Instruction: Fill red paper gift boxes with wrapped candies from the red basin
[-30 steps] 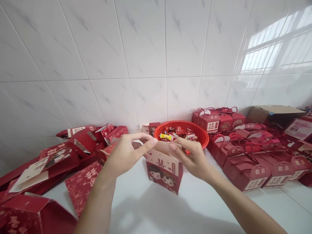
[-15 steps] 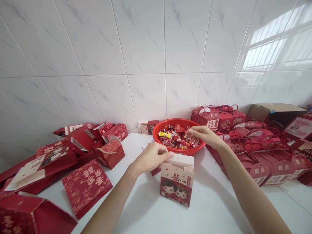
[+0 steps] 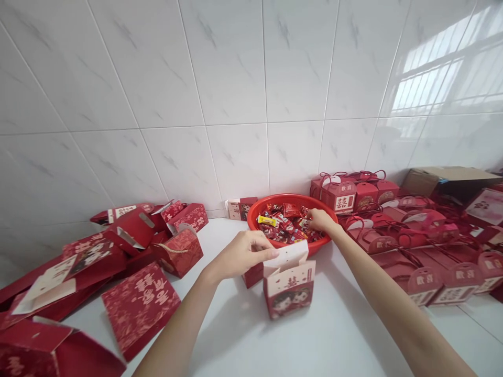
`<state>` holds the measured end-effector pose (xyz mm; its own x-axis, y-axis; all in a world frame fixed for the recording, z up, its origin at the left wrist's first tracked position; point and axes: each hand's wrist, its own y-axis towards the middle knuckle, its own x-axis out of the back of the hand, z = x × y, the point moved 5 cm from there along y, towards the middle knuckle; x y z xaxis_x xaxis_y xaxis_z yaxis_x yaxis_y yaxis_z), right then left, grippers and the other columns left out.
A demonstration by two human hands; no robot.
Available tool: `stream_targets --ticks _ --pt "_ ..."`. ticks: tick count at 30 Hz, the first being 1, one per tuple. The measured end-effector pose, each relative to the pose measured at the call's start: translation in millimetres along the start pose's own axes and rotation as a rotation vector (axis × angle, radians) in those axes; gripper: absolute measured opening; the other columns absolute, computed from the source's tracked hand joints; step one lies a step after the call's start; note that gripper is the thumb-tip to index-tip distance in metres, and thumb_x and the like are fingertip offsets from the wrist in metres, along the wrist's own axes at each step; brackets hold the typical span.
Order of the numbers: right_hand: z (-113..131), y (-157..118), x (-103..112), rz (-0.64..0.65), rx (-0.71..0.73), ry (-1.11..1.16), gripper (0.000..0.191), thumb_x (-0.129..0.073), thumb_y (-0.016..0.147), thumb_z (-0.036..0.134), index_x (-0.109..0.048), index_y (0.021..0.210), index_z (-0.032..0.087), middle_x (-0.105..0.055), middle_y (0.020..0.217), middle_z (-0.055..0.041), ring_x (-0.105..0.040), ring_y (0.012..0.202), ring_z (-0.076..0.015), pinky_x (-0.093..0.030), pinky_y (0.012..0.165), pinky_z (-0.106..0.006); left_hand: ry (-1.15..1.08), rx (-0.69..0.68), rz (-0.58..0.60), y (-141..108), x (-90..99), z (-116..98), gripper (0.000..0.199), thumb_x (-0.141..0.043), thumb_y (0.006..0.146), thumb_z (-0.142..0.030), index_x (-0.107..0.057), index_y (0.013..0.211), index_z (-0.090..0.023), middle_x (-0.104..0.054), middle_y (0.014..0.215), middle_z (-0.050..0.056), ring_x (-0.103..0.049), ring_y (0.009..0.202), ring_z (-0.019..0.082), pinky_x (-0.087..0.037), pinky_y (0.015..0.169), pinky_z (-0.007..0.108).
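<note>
Right fingers [image 3: 313, 213] partly hidden among sweets [image 3: 281, 220]

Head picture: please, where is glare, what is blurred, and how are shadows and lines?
Head view: window glare whitens the tiled wall at upper right; the open box at the left hand is blurred, its print smeared; soft shadows lie on the white table; tile seams spread toward the top, probably from a wide lens.

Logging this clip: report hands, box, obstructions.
Left hand pinching top flap of open box. Right hand inside red basin, at wrapped sweets. Second box close behind, partly hidden.
</note>
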<state>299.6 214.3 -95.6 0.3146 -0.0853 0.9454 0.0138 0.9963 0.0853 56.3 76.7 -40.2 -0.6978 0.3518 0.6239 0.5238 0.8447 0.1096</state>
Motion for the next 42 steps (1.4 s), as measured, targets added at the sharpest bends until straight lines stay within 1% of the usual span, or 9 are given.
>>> stream_targets --ticks 7,12,16,21,26,29,33,38,42 --pt "-7.3 -7.0 10.4 -0.098 -0.083 0.045 0.023 -0.067 0.077 0.02 -0.068 0.1 0.017 -0.069 0.114 -0.0147 -0.064 0.11 -0.0292 -0.048 0.082 -0.031 0.016 -0.005 0.112 -2.8 -1.3 -5.0 0.031 -0.062 0.086 -0.044 -0.075 0.078 -0.016 -0.066 0.083 0.004 -0.056 0.076 0.017 -0.042 0.066 0.026" --pt "-8.4 -8.7 -5.7 0.088 -0.065 0.232 0.024 -0.082 0.046 0.011 -0.064 0.06 0.019 -0.068 0.065 -0.0051 -0.067 0.07 -0.0236 -0.046 0.061 -0.027 0.037 -0.024 0.145 -1.3 -4.6 -6.0 0.031 -0.061 0.089 -0.043 -0.076 0.087 -0.016 -0.071 0.086 0.004 -0.06 0.079 0.017 -0.044 0.067 0.026" --pt "-5.9 -10.0 -7.7 0.126 0.018 0.553 0.019 -0.08 0.048 0.013 -0.063 0.053 0.018 -0.06 0.05 0.0002 -0.058 0.054 -0.0156 -0.042 0.051 -0.024 0.043 -0.061 0.172 -2.8 -5.3 -11.4 0.03 -0.061 0.089 -0.043 -0.076 0.093 -0.018 -0.073 0.091 0.004 -0.063 0.083 0.018 -0.046 0.073 0.026" --pt "-9.8 -14.7 0.7 0.025 0.051 1.025 0.024 -0.083 0.052 0.025 -0.062 0.061 0.018 -0.063 0.058 0.0021 -0.056 0.056 -0.0114 -0.043 0.05 -0.02 -0.004 -0.072 0.171 -2.7 -5.9 -14.5 0.029 -0.061 0.09 -0.043 -0.075 0.099 -0.019 -0.074 0.098 0.005 -0.064 0.091 0.02 -0.048 0.079 0.027" --pt "-8.3 -17.6 0.6 -0.006 -0.004 1.453 0.028 -0.08 0.062 0.029 -0.054 0.069 0.021 -0.065 0.069 0.0039 -0.064 0.067 -0.0134 -0.059 0.072 -0.032 -0.029 -0.06 0.161 2.8 -6.4 -5.5 0.038 -0.058 0.092 -0.05 -0.073 0.107 -0.019 -0.074 0.105 0.006 -0.064 0.096 0.022 -0.048 0.084 0.029" --pt "-2.6 -14.4 -3.9 0.022 -0.049 1.63 0.018 -0.073 0.071 0.024 -0.055 0.071 0.02 -0.068 0.072 0.0013 -0.068 0.072 -0.0169 -0.061 0.078 -0.04 -0.091 -0.071 0.162 6.9 -6.3 3.3 0.047 -0.053 0.093 -0.057 -0.073 0.108 -0.018 -0.074 0.108 0.007 -0.064 0.102 0.023 -0.048 0.089 0.032" --pt "-1.7 -7.4 -9.7 0.018 -0.119 1.765 0.001 -0.062 0.082 0.019 -0.063 0.081 0.019 -0.07 0.072 -0.0015 -0.068 0.068 -0.0161 -0.061 0.066 -0.031 -0.228 -0.078 0.122 13.6 -0.9 17.1 0.054 -0.051 0.092 -0.064 -0.075 0.103 -0.017 -0.074 0.108 0.009 -0.065 0.105 0.024 -0.048 0.096 0.035" --pt "-7.1 -3.4 -12.7 -0.01 -0.145 1.826 0.003 -0.062 0.087 0.021 -0.064 0.087 0.019 -0.072 0.073 -0.0028 -0.066 0.061 -0.0144 -0.055 0.052 -0.022 -0.158 -0.054 0.03 49.5 8.1 33.9 0.042 -0.054 0.093 -0.049 -0.072 0.105 -0.014 -0.074 0.109 0.011 -0.068 0.096 0.023 -0.052 0.092 0.037" --pt "-7.7 -3.8 -11.5 -0.003 -0.142 1.817 0.013 -0.068 0.085 0.031 -0.063 0.085 0.019 -0.071 0.069 -0.0038 -0.065 0.059 -0.0158 -0.052 0.046 -0.022 0.419 -0.059 0.098 107.4 -9.8 40.4 0.034 -0.048 0.09 -0.018 -0.071 0.114 -0.015 -0.072 0.121 0.011 -0.066 0.108 0.024 -0.048 0.096 0.034"
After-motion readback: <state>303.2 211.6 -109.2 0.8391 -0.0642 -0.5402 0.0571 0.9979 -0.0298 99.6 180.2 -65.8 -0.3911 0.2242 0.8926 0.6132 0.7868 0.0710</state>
